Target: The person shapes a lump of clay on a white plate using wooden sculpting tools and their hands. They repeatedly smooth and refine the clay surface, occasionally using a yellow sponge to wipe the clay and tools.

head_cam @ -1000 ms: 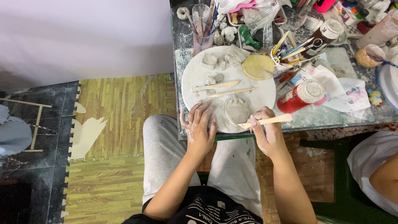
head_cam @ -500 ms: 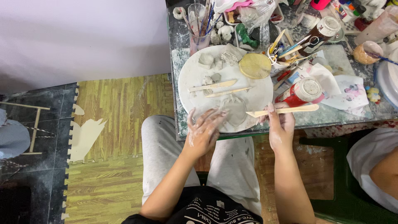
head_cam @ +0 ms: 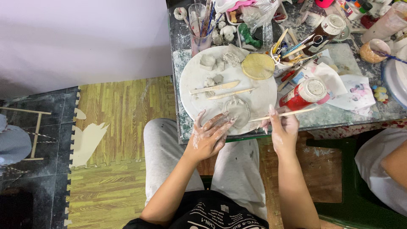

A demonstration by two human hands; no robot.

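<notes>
Two hands work a small clay piece (head_cam: 237, 111) on the round white board (head_cam: 190, 85): the left hand (head_cam: 210, 135) rests open, fingertips steadying it, while the right hand (head_cam: 283, 127) pinches a wooden stick (head_cam: 282, 114). Shaping seems underway; the next stroke needs a light, guided touch.

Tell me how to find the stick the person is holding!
Start at the big round white board on the messy table. At its near edge, the right hand pinches a thin pale wooden stick that points toward the red jar. Two other wooden tools lie flat mid-board; this is the only one held.
</notes>
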